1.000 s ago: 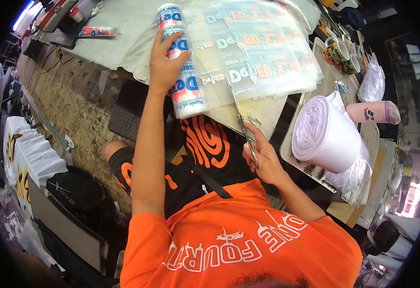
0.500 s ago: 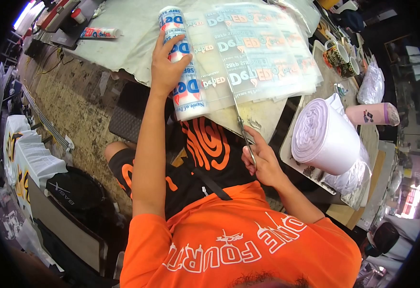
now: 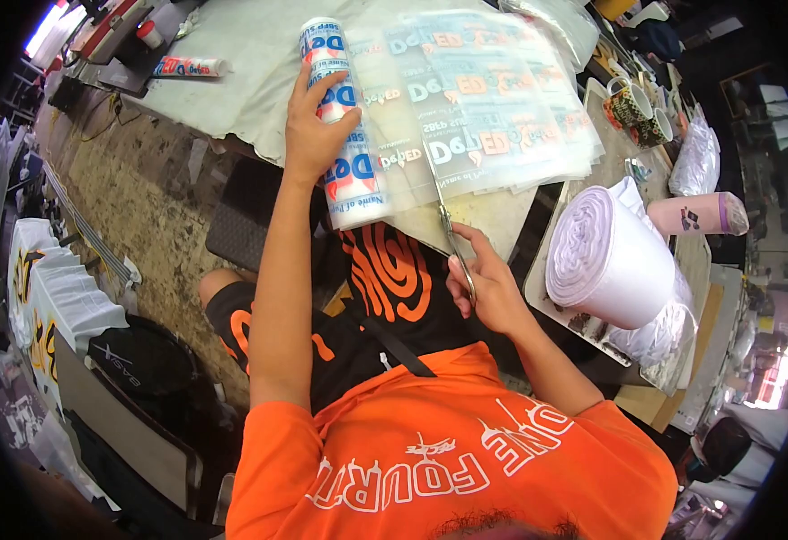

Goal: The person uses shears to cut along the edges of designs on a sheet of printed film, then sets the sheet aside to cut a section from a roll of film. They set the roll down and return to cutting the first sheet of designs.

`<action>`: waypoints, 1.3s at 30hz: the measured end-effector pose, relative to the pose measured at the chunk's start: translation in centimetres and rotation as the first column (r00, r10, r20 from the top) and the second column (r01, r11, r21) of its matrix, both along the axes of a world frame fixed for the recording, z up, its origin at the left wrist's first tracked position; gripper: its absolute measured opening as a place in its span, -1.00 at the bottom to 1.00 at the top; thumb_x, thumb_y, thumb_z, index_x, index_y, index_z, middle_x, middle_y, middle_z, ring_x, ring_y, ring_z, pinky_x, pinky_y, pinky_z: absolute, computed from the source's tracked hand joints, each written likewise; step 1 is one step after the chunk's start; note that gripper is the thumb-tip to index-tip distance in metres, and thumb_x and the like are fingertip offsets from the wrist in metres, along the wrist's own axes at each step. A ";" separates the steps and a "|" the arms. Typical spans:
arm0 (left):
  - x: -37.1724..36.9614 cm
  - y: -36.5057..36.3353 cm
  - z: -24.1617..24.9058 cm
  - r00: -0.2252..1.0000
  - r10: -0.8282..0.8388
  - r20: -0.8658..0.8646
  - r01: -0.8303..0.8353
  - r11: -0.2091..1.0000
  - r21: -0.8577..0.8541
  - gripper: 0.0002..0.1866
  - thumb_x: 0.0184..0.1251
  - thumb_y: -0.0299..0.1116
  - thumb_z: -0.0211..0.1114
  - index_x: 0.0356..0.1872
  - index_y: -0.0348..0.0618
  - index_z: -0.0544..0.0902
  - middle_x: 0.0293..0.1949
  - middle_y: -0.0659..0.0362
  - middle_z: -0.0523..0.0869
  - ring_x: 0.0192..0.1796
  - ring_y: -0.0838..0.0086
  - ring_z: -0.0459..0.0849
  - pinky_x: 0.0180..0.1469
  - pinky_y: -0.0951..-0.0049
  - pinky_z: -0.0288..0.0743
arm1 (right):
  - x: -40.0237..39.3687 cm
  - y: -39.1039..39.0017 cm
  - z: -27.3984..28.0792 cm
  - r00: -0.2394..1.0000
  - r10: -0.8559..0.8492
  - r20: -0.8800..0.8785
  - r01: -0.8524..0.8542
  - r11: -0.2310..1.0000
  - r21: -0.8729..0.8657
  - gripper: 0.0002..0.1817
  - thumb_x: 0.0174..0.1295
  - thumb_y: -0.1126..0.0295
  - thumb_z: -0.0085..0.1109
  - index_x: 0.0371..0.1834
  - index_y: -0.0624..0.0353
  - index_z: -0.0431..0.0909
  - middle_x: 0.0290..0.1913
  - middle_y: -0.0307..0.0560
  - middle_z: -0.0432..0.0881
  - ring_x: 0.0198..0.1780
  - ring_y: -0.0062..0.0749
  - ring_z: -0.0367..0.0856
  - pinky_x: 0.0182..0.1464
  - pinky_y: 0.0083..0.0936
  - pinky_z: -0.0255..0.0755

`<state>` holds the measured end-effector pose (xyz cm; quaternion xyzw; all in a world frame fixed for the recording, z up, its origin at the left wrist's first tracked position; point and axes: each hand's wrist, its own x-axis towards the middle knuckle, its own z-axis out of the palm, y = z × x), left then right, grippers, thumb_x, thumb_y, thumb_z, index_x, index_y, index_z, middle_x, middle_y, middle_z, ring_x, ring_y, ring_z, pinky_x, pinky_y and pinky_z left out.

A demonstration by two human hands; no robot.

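Note:
A roll of clear film printed with blue and red lettering (image 3: 351, 180) lies along the near part of the table. My left hand (image 3: 317, 130) grips it from above, thumb and fingers spread around its curve. Film runs rightward from the roll onto a stack of similarly printed clear sheets (image 3: 502, 108). In my right hand (image 3: 491, 290) is a pair of scissors (image 3: 444, 214), with my fingers in and around the handles. The blades point away from me and lie at the film just right of the roll; how far apart they are is hard to tell.
The table (image 3: 241, 81) has a pale cover. On the right, a tray (image 3: 538, 279) bears a big roll of white cloth (image 3: 610, 261), with a pink tumbler (image 3: 700, 214) and patterned mugs (image 3: 632, 108) nearby. Another printed roll (image 3: 192, 67) lies at the far left.
My right hand and the scissors have shifted slightly left, with the handles turned a little. The printed roll has moved slightly toward me, my left hand still on it.

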<state>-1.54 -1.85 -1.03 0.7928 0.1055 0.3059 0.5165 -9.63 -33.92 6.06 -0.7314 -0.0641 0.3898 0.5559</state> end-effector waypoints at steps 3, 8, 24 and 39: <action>0.0 0.1 0.0 1.000 -0.003 0.004 0.003 0.999 0.042 -0.42 0.09 -0.39 0.51 0.26 -0.03 0.75 0.64 -0.17 0.29 0.55 0.05 0.46 0.45 0.20 0.49 | 0.9 0.7 -0.3 1.000 0.007 0.019 -0.007 1.000 0.005 -0.39 0.64 0.12 0.12 0.63 0.03 0.20 -0.50 -0.21 0.48 -0.57 -0.57 0.42 -0.52 -0.57 0.33; -0.1 0.1 -0.1 1.000 0.008 0.013 -0.010 0.994 0.113 -0.40 0.12 -0.45 0.49 0.29 -0.07 0.73 0.64 -0.17 0.28 0.53 0.12 0.50 0.42 0.26 0.52 | 1.1 0.8 -0.3 1.000 -0.014 -0.010 0.013 1.000 -0.021 -0.38 0.63 0.18 0.12 0.64 0.13 0.19 -0.51 -0.23 0.51 -0.59 -0.56 0.42 -0.54 -0.51 0.36; -0.1 0.1 0.0 1.000 0.015 -0.001 -0.015 0.993 0.113 -0.39 0.08 -0.45 0.51 0.28 -0.07 0.74 0.64 -0.17 0.28 0.49 0.13 0.55 0.40 0.27 0.54 | 2.8 2.3 -0.2 0.999 -0.051 -0.009 0.051 0.998 0.025 -0.33 0.61 0.19 0.18 0.65 0.19 0.20 -0.51 -0.21 0.54 -0.60 -0.57 0.45 -0.56 -0.51 0.40; 0.0 0.1 0.1 1.000 0.024 -0.008 -0.023 0.998 0.061 -0.39 0.03 -0.34 0.54 0.24 0.02 0.76 0.63 -0.18 0.30 0.59 -0.05 0.37 0.53 0.10 0.39 | 3.4 3.0 -1.0 0.998 -0.063 -0.002 0.063 0.996 0.056 -0.26 0.58 0.16 0.23 0.67 0.27 0.19 -0.50 -0.19 0.59 -0.62 -0.58 0.49 -0.57 -0.54 0.42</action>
